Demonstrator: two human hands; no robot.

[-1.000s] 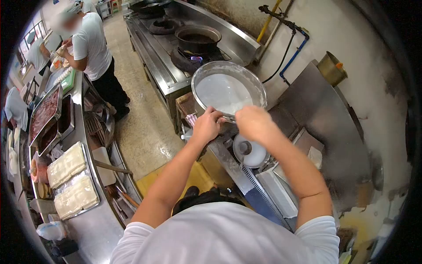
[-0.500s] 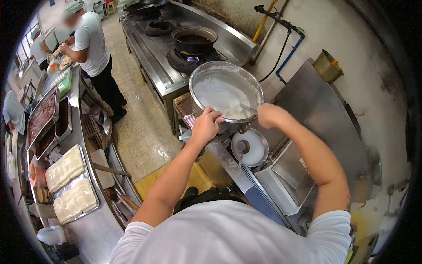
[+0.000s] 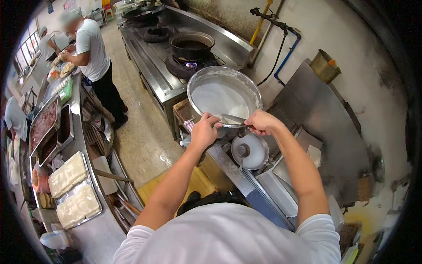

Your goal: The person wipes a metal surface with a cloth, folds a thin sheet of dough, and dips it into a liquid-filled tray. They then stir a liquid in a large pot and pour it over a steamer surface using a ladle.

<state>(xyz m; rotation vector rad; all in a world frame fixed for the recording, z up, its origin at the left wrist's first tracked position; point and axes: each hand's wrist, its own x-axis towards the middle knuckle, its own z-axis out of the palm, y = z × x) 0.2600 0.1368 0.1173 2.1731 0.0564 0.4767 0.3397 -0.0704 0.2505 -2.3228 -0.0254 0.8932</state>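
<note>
A large round metal bowl stands in front of me, tilted toward me, with a smooth white mixture inside and white smears up its wall. At its near rim my left hand is closed, thumb over the edge. My right hand grips a knife-like flat metal blade by its dark handle. The blade lies level over the near rim, its tip pointing at my left fingers. Beneath the bowl, to the right, sits a round lid with a dark knob.
A dark pot stands over a lit burner on the steel stove ahead. At left, a steel counter carries trays of pale dough sheets and a reddish-brown filling. A co-worker stands beyond it.
My right hand has drawn the blade up out of the white mixture and left to the near rim. The mixture's surface looks smoother. My left hand still holds the rim.
</note>
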